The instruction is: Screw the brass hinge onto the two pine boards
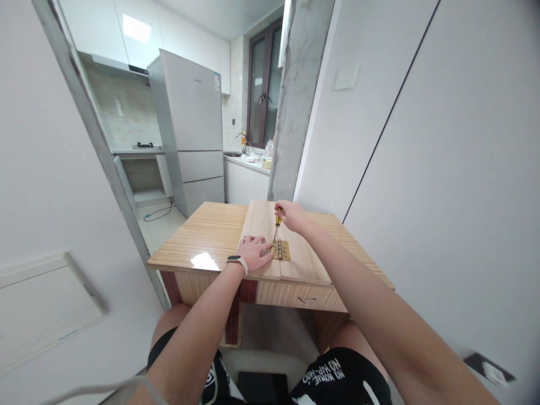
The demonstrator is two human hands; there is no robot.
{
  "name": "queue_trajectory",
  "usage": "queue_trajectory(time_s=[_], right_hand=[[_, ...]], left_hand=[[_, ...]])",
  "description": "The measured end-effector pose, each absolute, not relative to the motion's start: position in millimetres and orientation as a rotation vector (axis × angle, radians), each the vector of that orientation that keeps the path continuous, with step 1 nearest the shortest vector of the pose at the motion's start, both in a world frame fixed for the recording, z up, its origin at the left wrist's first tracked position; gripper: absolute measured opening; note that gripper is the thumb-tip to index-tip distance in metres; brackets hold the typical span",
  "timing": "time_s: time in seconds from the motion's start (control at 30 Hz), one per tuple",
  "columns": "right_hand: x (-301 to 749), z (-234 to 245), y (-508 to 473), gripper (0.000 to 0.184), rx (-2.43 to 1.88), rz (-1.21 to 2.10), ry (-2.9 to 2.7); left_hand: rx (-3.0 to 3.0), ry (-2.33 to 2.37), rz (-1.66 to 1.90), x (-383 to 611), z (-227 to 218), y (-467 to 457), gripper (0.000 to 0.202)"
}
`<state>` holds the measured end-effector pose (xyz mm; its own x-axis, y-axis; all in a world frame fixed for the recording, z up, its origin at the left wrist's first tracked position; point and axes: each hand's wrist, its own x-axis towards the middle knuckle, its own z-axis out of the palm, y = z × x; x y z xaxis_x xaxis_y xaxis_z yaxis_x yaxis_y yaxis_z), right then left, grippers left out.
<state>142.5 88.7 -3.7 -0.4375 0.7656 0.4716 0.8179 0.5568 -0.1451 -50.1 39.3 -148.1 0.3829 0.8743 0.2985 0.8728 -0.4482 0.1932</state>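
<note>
While right grip (291, 216) clenches screwdriver (277, 226), tip on hinge (282, 251), left grip (253, 253) released, flat beside hinge

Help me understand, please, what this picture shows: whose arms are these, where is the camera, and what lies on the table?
There is no machine here. The one picture comes from a camera worn on a person's head, looking forward and down, so the two bare arms reaching in from below are that person's own. They sit at a small wooden table in a room that opens onto a kitchen with a refrigerator. On the table lie two light wooden boards side by side, with a brass hinge at the seam between them. The left hand, with a wristband on its wrist, rests flat on the left board beside the hinge. The right hand grips a yellow-handled screwdriver, held nearly upright with its tip down on the hinge.
</note>
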Motion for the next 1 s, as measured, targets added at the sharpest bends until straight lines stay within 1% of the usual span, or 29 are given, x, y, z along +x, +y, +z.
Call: queue_trajectory(time_s=[0.1,0.17,0.3,0.4,0.43,0.47,0.6,0.67,0.8,0.93,1.0], right_hand=[[142,-1,88,0.024,-1.257,-0.033,-2.334],[142,4,86,0.027,-1.287,0.003,-2.358],[142,17,82,0.023,-1.354,-0.038,-2.407],[142,21,81,0.016,-1.411,-0.139,-2.435],[142,21,80,0.016,-1.430,-0.177,-2.439],[142,20,80,0.019,-1.445,-0.214,-2.440],[142,11,81,0.042,-1.540,-0.343,-2.359],[140,7,81,0.046,-1.594,-0.382,-2.291],[138,4,83,0.040,-1.551,-0.342,-2.279],[138,1,84,0.021,-1.400,-0.253,-2.285],[139,-3,84,0.016,-1.349,-0.202,-2.269]], left_hand=[[2.616,1.636,0.567,-51,-148,39,0.050],[2.615,1.638,0.561,-51,-148,39,0.050],[2.593,1.650,0.542,-51,-148,39,0.052],[2.588,1.657,0.546,-51,-149,40,0.052],[2.588,1.659,0.549,-51,-149,40,0.052],[2.590,1.659,0.552,-51,-149,40,0.052],[2.601,1.650,0.560,-51,-150,40,0.052],[2.603,1.644,0.560,-50,-149,40,0.052],[2.604,1.642,0.558,-50,-148,39,0.052],[2.606,1.640,0.561,-50,-148,39,0.050],[2.608,1.642,0.565,-50,-148,40,0.050]])
